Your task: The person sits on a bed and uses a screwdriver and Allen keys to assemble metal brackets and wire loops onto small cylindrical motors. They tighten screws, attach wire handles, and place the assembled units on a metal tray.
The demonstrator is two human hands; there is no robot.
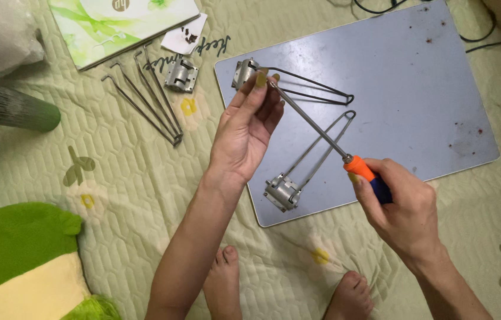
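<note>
Right hand (401, 207) clenches screwdriver (321, 134); left hand (244, 127) pinches its tip.

A home, likely a bedroom floor or bed

A quilted pale-green flowered bedspread (143, 178) is covering everything; a green-and-cream plush cushion (19, 261) is lying at its lower-left corner, and bare feet (226, 284) are resting on it.

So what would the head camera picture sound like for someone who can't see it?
A right hand holds an orange-and-blue screwdriver while the left hand pinches its tip, above a grey-blue board with two wire legs on metal brackets. Loose wire rods lie on a green quilt.
</note>
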